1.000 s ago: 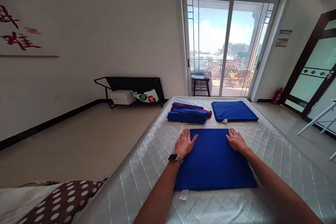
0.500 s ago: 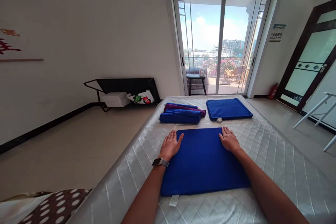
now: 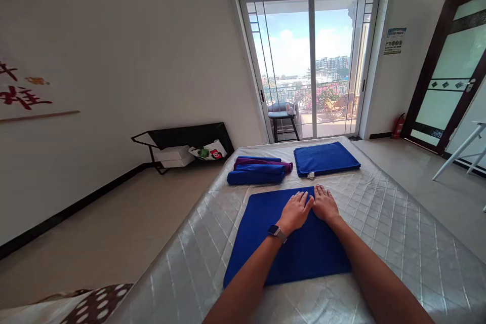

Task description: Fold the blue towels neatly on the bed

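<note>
A blue folded cloth (image 3: 261, 228) lies flat on the quilted mattress (image 3: 197, 243) in front of me. My left hand (image 3: 297, 210) rests on the cloth near its far edge, fingers stretched out, a watch on the wrist. Close beside it, my right hand (image 3: 324, 202) lies flat at the cloth's far right corner with its fingers extended. The two thumbs are close together. Neither hand holds anything. Beyond them sits another folded blue cloth (image 3: 326, 158) with a white tag, and to its left are rolled blue cloths (image 3: 256, 174) with a purple rolled cloth (image 3: 287, 167) among them.
A black folded frame (image 3: 182, 136) holding white boxes (image 3: 174, 156) and a bag stands against the left wall. Behind the mattress are glass sliding doors (image 3: 311, 61) and a stool (image 3: 281, 115). A brown polka-dot cloth (image 3: 98, 304) is at lower left.
My left hand has moved right, from the cloth's left edge across its surface to beside my right hand. My right hand stays at the far right corner. The view has tilted slightly.
</note>
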Motion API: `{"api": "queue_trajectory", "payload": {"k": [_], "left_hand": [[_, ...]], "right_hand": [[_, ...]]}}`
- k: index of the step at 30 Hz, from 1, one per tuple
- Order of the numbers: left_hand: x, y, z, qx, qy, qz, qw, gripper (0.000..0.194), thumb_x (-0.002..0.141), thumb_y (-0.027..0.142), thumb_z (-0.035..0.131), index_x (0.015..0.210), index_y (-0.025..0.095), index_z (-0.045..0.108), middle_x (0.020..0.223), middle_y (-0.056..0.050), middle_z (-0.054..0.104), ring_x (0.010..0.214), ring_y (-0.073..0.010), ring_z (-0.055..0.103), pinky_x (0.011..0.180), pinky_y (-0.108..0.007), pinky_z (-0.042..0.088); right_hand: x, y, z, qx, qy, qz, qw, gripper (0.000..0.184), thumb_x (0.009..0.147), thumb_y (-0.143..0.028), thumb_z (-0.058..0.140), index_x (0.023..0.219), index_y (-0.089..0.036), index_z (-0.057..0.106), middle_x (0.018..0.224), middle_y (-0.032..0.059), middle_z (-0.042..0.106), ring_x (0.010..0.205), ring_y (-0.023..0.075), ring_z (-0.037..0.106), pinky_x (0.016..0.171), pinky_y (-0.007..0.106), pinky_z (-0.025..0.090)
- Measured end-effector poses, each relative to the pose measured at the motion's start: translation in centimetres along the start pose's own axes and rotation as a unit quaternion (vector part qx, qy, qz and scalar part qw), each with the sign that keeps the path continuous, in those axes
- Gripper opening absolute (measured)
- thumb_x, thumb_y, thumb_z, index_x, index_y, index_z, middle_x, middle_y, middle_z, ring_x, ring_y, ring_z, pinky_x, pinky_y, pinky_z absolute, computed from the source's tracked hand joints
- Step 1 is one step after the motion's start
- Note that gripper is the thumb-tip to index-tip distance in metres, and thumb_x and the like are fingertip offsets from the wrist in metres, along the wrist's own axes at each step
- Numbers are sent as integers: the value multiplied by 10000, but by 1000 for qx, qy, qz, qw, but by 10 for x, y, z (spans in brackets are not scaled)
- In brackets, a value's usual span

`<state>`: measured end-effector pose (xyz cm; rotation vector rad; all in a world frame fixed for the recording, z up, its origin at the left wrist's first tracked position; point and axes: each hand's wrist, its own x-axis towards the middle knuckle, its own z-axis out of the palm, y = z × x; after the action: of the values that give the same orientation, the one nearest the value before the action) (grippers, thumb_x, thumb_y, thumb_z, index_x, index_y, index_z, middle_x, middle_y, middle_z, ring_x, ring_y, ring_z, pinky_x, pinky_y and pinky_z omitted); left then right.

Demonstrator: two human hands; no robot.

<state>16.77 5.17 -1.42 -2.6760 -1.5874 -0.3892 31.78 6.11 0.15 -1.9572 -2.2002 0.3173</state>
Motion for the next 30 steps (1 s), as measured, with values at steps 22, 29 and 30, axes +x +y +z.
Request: {"api": "queue_trajectory", "payload": {"k": [22, 29, 30], "left_hand": [[-66, -121, -15, 29, -16, -258, 965, 783, 1007, 575, 177, 1529, 18, 352, 1611, -186, 320, 1516, -304, 257, 1235, -460, 230], [-62, -113, -20, 21, -20, -270, 962, 753, 1013, 559, 202, 1534, 37, 357, 1615, -165, 337, 1524, -280, 244, 1241, -423, 221], [-62, -113, -20, 21, -21, -269, 963, 754, 1013, 558, 205, 1534, 33, 355, 1617, -167, 332, 1524, -280, 242, 1241, -419, 217]], "right_hand": [[0, -2, -4, -52, -4, 13, 999, 628, 1041, -374, 229, 1586, -63, 258, 1654, 119, 251, 1542, 181, 154, 1239, 356, 112], [0, -3, -9, -72, -20, 20, 997, 625, 1044, -377, 210, 1593, -79, 247, 1661, 111, 240, 1543, 178, 147, 1238, 356, 120], [-1, -4, -9, -75, -19, 22, 997, 625, 1045, -380, 207, 1593, -82, 250, 1662, 110, 238, 1543, 182, 149, 1238, 362, 122]]}}
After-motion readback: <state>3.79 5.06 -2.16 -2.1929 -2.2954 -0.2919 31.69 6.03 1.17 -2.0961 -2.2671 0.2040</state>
